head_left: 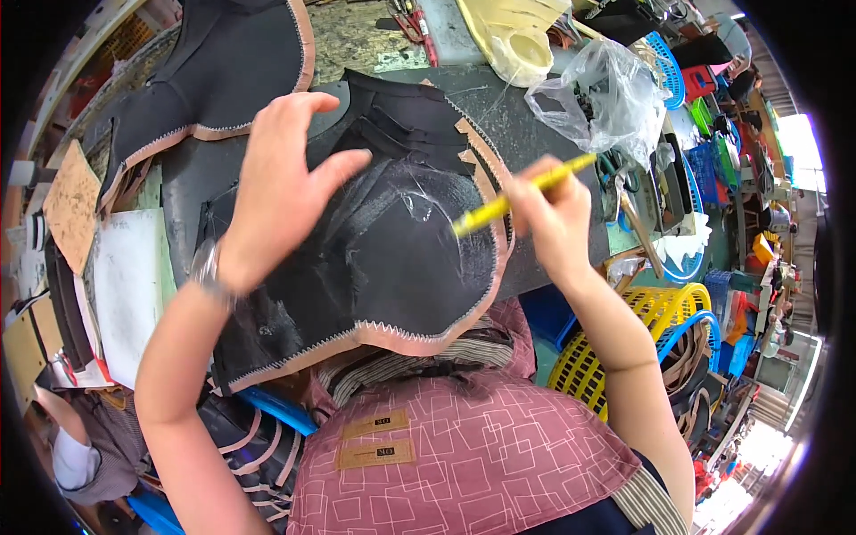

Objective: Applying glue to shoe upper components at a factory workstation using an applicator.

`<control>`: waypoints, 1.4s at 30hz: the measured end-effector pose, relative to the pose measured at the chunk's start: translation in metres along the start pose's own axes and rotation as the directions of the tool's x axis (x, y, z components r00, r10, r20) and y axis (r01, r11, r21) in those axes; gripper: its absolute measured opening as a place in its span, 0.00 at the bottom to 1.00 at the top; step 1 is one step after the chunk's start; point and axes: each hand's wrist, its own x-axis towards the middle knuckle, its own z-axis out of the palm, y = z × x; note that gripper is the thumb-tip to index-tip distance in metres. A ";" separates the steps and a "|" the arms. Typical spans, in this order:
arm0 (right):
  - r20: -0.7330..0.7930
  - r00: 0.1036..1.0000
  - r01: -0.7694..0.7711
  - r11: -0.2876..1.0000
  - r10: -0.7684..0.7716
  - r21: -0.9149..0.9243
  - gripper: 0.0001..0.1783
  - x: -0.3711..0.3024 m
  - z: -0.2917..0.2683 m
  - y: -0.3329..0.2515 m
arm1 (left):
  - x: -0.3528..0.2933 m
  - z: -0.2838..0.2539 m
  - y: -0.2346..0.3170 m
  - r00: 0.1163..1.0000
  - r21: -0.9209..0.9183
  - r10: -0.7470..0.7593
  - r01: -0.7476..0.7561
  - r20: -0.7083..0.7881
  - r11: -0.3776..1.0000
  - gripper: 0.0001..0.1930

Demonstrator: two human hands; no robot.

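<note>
In front of me lies a black flat piece (401, 259) with a tan zigzag-stitched edge, looking like a sewn shoe or bag part. Folded black layers cross its upper part, and whitish wet-looking smears mark its surface. My right hand (557, 218) grips a slim yellow brush (499, 205), its tip slanting down to the left at the piece's right side. Over the upper left of the piece, my left hand (281, 169) is open, thumb and fingers apart, holding nothing. A similar black piece (236, 76) with tan trim lies beyond it.
Far on the table are a pale yellow container (520, 55), a crumpled clear plastic bag (606, 98) and red-handled tools (423, 31). Scissors (615, 174) lie at the right, above a yellow basket (660, 312). Another person's arm (62, 415) shows at lower left.
</note>
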 end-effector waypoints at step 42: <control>0.946 0.310 0.555 0.826 -0.092 -0.102 0.08 0.021 -0.002 0.002 | -0.160 -0.024 0.024 0.983 0.128 0.063 -0.085 0.174 0.988 0.17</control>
